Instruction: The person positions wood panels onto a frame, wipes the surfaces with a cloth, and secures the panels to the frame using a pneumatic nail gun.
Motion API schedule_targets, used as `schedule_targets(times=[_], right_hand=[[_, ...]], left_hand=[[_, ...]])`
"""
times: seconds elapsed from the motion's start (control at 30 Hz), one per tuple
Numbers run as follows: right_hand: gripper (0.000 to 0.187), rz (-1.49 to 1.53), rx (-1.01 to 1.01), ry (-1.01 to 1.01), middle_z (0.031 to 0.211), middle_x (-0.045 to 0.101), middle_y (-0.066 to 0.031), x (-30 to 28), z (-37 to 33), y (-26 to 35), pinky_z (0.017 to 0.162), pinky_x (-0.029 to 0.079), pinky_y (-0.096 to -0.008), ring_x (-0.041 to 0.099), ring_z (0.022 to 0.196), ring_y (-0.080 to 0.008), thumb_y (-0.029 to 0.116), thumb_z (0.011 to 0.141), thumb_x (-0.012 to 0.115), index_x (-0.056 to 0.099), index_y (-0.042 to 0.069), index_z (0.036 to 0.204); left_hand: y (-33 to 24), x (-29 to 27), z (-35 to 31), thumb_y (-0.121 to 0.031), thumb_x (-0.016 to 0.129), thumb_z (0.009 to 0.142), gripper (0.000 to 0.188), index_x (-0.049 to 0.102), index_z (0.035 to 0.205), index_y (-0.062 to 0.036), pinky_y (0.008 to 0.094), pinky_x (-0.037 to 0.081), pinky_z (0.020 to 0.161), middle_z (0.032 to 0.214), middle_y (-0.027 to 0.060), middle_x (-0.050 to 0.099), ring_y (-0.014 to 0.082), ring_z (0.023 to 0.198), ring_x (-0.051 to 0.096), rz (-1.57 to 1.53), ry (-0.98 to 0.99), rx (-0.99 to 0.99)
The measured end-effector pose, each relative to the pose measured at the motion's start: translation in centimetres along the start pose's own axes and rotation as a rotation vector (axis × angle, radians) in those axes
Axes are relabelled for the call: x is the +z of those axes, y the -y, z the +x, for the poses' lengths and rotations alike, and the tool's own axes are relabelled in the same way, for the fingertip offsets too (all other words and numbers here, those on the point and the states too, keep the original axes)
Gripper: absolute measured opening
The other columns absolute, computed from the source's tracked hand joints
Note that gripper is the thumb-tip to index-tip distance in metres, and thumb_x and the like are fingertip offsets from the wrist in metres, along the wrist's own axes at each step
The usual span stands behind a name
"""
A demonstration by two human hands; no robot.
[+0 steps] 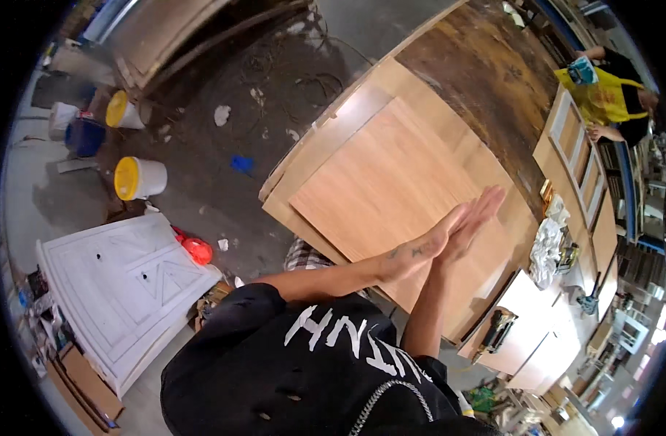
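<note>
My left hand point(447, 231) and my right hand point(472, 221) are pressed together palm to palm, with the fingers stretched out straight. Nothing shows between them, though the palms themselves are hidden. Both are held above a light wood panel point(380, 182), which lies on a larger pale board point(282, 195) on the workbench. Whether the hands touch the panel, I cannot tell.
A black and brown power tool point(499, 330) and crumpled white plastic point(547, 251) lie to the right. Across the bench, a person in a yellow apron point(602, 94) works by a framed panel point(576, 152). On the left stand a white cabinet door point(122, 283) and a yellow-lidded bucket point(151, 178).
</note>
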State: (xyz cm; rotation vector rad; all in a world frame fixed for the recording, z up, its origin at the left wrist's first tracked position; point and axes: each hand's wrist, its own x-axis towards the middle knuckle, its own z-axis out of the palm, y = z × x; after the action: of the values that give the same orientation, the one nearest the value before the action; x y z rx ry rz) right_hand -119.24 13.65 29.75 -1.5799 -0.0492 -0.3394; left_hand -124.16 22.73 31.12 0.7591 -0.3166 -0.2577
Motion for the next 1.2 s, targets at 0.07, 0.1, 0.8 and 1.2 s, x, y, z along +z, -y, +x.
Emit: schedule_targets(times=[0.07,0.1,0.8,1.2], right_hand=[[0.061,-0.254,0.074,-0.136,0.153,0.024,-0.0165,0.3,2.8,-4.2,0.114,0.017,-0.0402,0.025,0.140,-0.0276,0.041,0.101,0.036,0.024,0.003,0.147],[0.061,-0.290,0.084,-0.135,0.153,0.024,-0.0165,0.3,3.8,-5.8,0.114,0.017,-0.0402,0.025,0.140,-0.0276,0.041,0.101,0.036,0.024,0.003,0.147],[0.051,-1.013,-0.040,0.329,0.132,0.051,-0.0129,10.9,8.9,-16.8,0.110,0.018,-0.0564,0.044,0.126,-0.0303,0.033,0.088,0.061,0.052,0.005,0.128],[0.049,-0.871,-0.193,0.140,0.134,0.048,-0.0197,4.9,7.6,-18.0,0.108,0.028,-0.0484,0.042,0.125,-0.0360,0.021,0.087,0.060,0.047,0.000,0.130]], left_hand=[[-2.4,-3.9,0.5,-0.045,0.038,0.099,0.073,0.008,0.149,-0.0014,0.0354,0.014,0.115,0.155,0.0152,0.014,0.0245,0.143,0.014,-0.011,-0.050,-0.118],[-3.3,-5.9,0.7,-0.039,0.046,0.098,0.071,0.013,0.148,-0.0006,0.0357,0.020,0.114,0.153,0.0147,0.021,0.0248,0.142,0.021,0.013,-0.078,-0.240],[-1.1,-25.7,8.8,-0.007,0.067,0.078,0.029,0.065,0.106,0.0009,0.0387,0.047,0.077,0.096,0.0159,0.062,0.0340,0.089,0.057,1.443,-0.581,-0.096],[-1.0,-27.0,9.5,-0.001,0.069,0.076,0.025,0.067,0.100,0.0030,0.0331,0.048,0.074,0.094,0.0176,0.063,0.0276,0.082,0.060,1.361,-0.531,-0.142]])
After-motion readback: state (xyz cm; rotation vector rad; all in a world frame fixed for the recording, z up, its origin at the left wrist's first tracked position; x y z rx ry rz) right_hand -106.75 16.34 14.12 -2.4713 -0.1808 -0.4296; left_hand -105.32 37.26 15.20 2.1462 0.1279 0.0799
